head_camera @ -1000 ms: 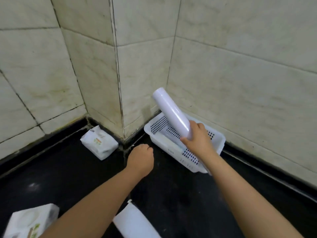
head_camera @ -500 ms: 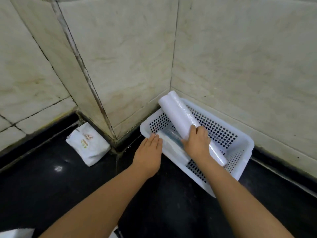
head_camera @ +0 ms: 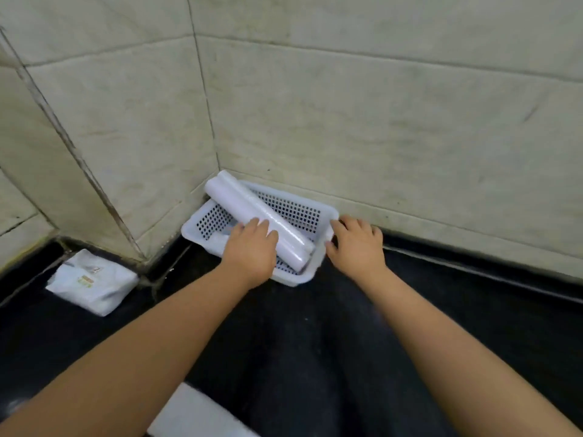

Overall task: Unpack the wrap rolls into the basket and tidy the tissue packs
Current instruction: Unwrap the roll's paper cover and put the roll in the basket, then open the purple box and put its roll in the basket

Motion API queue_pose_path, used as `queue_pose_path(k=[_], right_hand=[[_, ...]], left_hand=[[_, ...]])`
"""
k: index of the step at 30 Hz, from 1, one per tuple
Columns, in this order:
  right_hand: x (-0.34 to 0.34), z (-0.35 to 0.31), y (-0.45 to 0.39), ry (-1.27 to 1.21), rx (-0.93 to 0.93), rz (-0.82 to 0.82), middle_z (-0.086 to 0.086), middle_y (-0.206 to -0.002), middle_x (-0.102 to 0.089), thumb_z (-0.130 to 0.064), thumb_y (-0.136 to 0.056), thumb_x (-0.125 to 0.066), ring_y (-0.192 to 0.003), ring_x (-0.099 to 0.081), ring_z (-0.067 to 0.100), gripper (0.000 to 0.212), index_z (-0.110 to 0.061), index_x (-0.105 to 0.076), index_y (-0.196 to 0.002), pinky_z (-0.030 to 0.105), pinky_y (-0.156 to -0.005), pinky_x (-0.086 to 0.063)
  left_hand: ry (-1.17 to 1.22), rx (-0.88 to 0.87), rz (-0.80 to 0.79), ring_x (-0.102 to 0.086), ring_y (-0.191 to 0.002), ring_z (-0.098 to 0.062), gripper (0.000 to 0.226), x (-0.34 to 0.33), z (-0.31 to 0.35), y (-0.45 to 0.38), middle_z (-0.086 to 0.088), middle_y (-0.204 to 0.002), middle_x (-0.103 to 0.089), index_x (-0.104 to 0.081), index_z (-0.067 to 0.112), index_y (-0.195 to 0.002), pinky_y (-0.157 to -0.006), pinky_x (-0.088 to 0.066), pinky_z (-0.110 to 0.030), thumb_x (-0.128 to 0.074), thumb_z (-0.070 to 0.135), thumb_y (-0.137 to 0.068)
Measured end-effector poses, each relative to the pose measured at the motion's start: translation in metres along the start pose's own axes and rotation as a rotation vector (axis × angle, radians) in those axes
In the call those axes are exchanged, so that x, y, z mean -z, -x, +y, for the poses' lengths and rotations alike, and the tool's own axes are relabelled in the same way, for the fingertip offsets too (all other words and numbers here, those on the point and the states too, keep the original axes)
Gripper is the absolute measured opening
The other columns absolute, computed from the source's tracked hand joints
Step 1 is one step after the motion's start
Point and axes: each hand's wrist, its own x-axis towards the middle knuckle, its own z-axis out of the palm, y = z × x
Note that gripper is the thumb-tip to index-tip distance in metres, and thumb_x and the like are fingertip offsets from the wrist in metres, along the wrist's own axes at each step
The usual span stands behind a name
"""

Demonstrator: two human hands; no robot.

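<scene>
A white perforated basket [head_camera: 326, 212] sits on the dark floor, pushed into the wall corner. One white wrap roll [head_camera: 239, 203] lies slanted in it, its far end poking up over the back left rim. A second roll [head_camera: 220, 239] shows only partly beneath it. My left hand [head_camera: 252, 252] covers the basket's front wall, fingers over the rim and touching the top roll. My right hand [head_camera: 356, 244] grips the basket's right end, fingers spread over its corner. A white tissue pack [head_camera: 91, 282] lies on the floor to the left, by the protruding wall corner.
Tiled walls close in behind and to the left of the basket. A blurred white package [head_camera: 195, 414] lies at the bottom edge between my forearms. Dark floor stretches to the right along the wall.
My right hand has let go of the roll, which now rests in the basket, and moved to the basket's right end. My left hand has come forward onto the front wall.
</scene>
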Motion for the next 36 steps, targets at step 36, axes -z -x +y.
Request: queue_pose_path(k=[36], right_hand=[[0.107, 0.566, 0.517, -0.108, -0.924, -0.148, 0.008, -0.141, -0.038, -0.038, -0.083, -0.058, -0.129, -0.035, 0.028, 0.063, -0.016, -0.031, -0.135, 0.040, -0.103, -0.038]], left_hand=[[0.064, -0.689, -0.227, -0.027, -0.137, -0.026, 0.050, 0.058, 0.748, 0.084, -0.009, -0.145, -0.035, -0.031, 0.012, -0.139, -0.110, -0.031, -0.040, -0.046, 0.027, -0.093]])
